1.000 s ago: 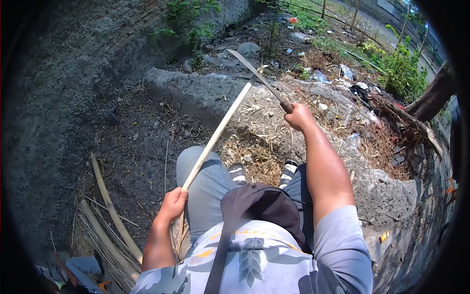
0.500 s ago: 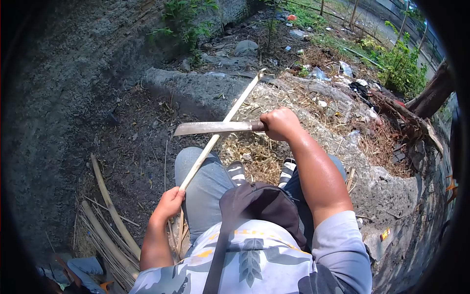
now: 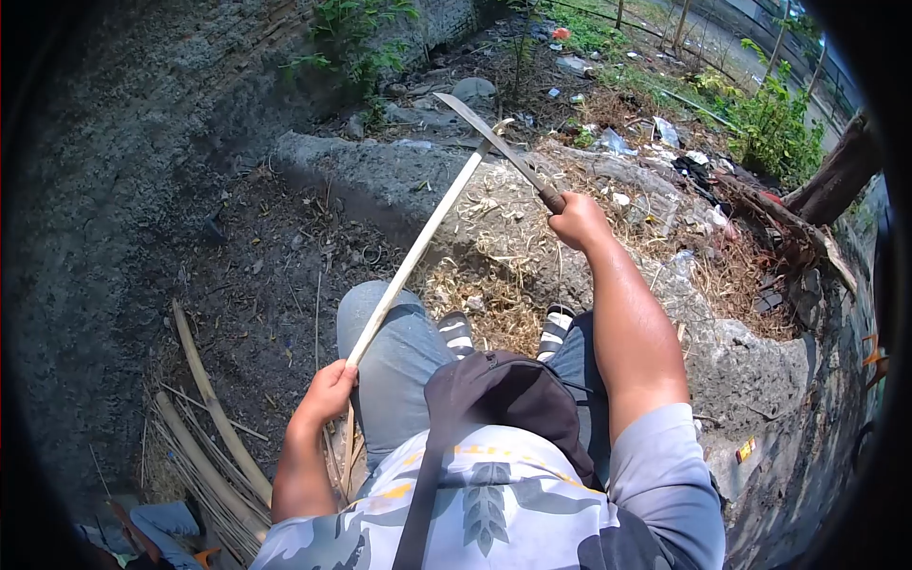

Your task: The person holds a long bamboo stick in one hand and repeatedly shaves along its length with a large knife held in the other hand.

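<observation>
Blade [image 3: 486, 132] edge across pale strip's [image 3: 425, 235] far end, w/ open air L.

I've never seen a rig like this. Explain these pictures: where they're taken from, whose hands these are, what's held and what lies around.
There is no robot here. One camera, worn on a person's head, took every picture, looking forward and down; its wide lens bends the edges. The two bare hands are the wearer's own.

The left hand holds a long pale strip near its lower end. The right hand grips a large knife by its handle, and the blade crosses the strip near its far end.

A dark bag sits at the waist. Dry scraps litter the ground around the feet, and more long strips lie to the left. At the lower left corner, another person's leg shows.
</observation>
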The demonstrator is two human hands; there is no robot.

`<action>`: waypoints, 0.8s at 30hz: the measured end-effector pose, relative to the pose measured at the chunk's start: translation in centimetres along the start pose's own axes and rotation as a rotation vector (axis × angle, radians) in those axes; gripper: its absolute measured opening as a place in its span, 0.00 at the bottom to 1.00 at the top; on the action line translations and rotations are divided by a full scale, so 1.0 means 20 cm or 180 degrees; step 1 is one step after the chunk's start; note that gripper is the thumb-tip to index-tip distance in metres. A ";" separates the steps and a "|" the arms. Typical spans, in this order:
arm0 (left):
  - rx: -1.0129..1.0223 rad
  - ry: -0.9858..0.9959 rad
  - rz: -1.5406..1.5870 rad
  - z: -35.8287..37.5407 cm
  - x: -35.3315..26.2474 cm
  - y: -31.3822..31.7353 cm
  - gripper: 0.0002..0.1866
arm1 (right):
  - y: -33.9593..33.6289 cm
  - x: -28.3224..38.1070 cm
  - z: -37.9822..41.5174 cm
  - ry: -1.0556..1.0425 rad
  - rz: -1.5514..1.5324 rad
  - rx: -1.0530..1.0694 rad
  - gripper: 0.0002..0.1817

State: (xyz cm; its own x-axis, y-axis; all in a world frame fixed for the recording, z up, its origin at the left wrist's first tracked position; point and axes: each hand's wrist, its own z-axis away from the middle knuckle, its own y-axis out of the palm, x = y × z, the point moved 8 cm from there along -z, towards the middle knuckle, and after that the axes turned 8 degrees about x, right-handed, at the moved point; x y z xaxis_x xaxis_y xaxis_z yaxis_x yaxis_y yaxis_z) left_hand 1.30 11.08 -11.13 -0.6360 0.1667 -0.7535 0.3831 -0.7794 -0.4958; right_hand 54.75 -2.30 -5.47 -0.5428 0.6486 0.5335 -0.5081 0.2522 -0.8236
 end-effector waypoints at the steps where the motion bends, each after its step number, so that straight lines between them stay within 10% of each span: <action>1: 0.0020 -0.0138 0.0065 0.00 0.03 0.00 0.19 | -0.01 0.02 0.01 -0.0093 -0.0060 -0.0084 0.16; 12: 0.0485 -0.0467 0.1099 -0.01 0.04 0.02 0.20 | 0.01 0.06 -0.03 -0.0053 0.1358 -0.0801 0.08; 24: 0.0474 -0.0554 0.1140 0.01 0.02 0.02 0.20 | 0.15 0.30 0.10 -0.1111 0.1066 0.0324 0.12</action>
State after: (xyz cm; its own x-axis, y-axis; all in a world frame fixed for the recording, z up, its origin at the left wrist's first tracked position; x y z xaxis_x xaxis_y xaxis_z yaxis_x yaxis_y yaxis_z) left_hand 1.13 10.79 -11.50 -0.5888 -0.2250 -0.7763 0.5076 -0.8504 -0.1385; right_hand 48.64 0.99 -4.37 -0.8702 0.3984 0.2898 -0.3208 -0.0118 -0.9471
